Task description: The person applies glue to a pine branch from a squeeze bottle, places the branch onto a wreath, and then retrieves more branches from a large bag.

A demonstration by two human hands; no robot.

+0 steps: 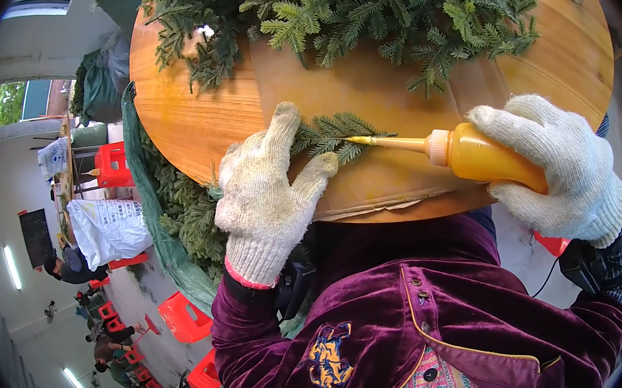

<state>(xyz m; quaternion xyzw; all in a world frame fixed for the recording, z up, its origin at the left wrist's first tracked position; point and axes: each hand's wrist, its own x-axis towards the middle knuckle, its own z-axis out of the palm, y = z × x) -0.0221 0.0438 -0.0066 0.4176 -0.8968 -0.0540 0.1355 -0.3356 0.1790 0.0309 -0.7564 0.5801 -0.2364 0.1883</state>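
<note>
- In the head view, the left hand (270,190), in a knitted white work glove, lay flat at the centre of the frame, fingers spread apart and pressing down on a small green fir sprig (332,134) rather than closed around it.
- The sprig lay on a sheet of brown cardboard (382,95), just right of the left hand's fingertips and thumb, in the middle of the frame.
- The right hand (556,167), also in a white glove, sat at the right of the frame, clamped around the body of a yellow squeeze bottle (481,157).
- The bottle lay nearly level, its thin nozzle pointing toward the left, with the tip reaching the sprig; whether it touched the needles could not be told.
- The cardboard rested on a round wooden tabletop (176,104) that filled the upper half of the frame.
- A big heap of green fir branches (331,7) covered the top of the frame, lying over the table and the upper edge of the cardboard.
- More green branches sat in a green sack (164,216) below the table edge, left of centre.
- The person's purple velvet jacket (420,311) filled the lower right.
- Red plastic stools (184,317) stood on the floor at lower left, with another person (72,267) crouched further out near the left edge.
</note>
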